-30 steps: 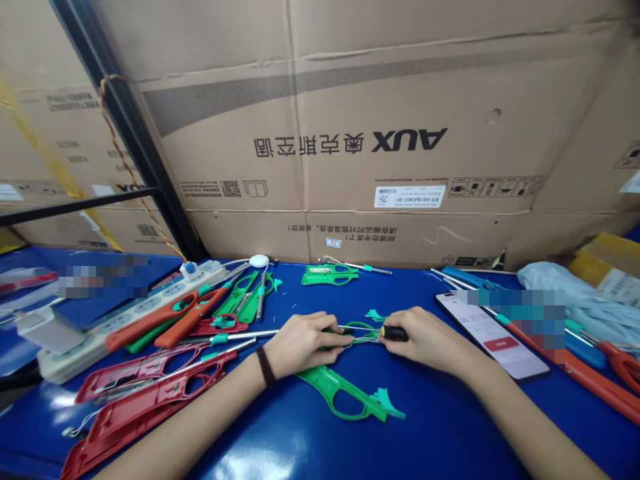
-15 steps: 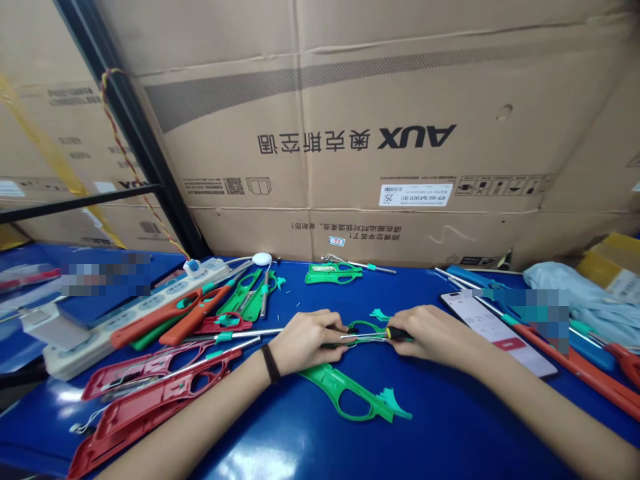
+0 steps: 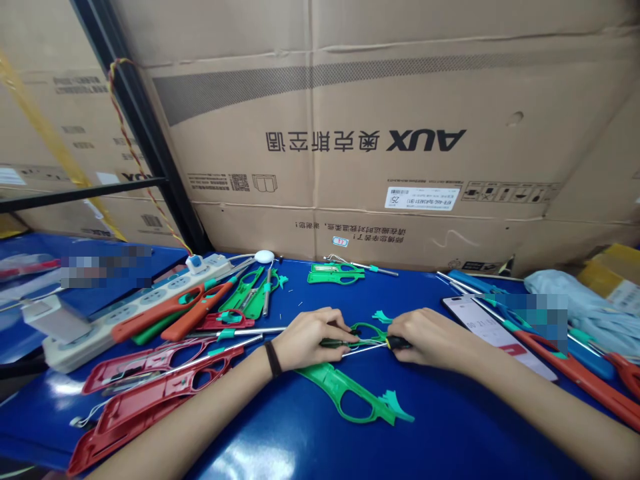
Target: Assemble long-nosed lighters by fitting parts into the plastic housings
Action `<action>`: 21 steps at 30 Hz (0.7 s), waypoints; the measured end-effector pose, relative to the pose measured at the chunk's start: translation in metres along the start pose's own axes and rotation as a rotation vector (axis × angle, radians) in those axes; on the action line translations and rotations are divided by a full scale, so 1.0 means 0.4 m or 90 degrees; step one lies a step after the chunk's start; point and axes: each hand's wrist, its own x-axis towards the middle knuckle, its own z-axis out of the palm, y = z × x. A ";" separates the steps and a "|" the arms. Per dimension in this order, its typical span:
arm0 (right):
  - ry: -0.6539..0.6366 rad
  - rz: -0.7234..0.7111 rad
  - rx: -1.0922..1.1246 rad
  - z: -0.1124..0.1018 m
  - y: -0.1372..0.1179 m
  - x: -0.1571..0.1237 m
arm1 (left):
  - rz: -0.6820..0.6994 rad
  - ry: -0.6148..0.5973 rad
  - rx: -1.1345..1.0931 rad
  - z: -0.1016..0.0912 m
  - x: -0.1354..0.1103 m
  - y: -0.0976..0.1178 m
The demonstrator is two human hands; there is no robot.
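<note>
Just beyond loose green half-shell point(image 3: 333, 385), left hand point(image 3: 311, 339) pinches green casing point(image 3: 375, 326) between thumb and fingers, right hand point(image 3: 425, 337) fingers curled round screwdriver point(image 3: 398, 343); casing probably light, stiff, thin-looped, best held by its body.

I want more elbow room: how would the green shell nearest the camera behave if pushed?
The green shell is probably light for its size, being thin-walled with a large open loop. Lying flat, it would likely slide rather than roll, and the glossy blue tabletop may help. The teal piece at its loop end might shift separately.
</note>
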 end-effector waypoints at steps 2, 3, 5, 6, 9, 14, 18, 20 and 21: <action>-0.010 -0.008 -0.033 -0.006 -0.008 0.007 | 0.000 0.002 0.005 0.000 0.000 0.001; -0.012 -0.014 -0.046 -0.006 -0.011 0.008 | -0.001 0.003 0.005 0.000 0.000 0.001; -0.002 -0.030 -0.065 0.001 -0.013 0.006 | 0.000 0.007 0.004 0.000 0.000 0.003; 0.010 -0.039 -0.071 0.007 -0.013 0.001 | 0.002 0.008 0.003 -0.001 0.000 0.004; 0.060 -0.058 -0.071 0.036 -0.007 -0.019 | 0.008 0.008 0.005 -0.001 0.000 0.006; 0.178 -0.059 -0.011 0.088 0.011 -0.047 | 0.014 0.004 0.025 0.000 0.001 0.007; 0.264 -0.054 0.081 0.117 0.015 -0.054 | 0.021 -0.002 0.034 -0.002 0.001 0.008; 0.278 -0.011 0.143 0.122 0.010 -0.053 | 0.025 -0.006 0.038 -0.003 0.001 0.008; 0.279 0.021 0.172 0.122 0.007 -0.051 | 0.026 -0.006 0.040 -0.004 0.001 0.008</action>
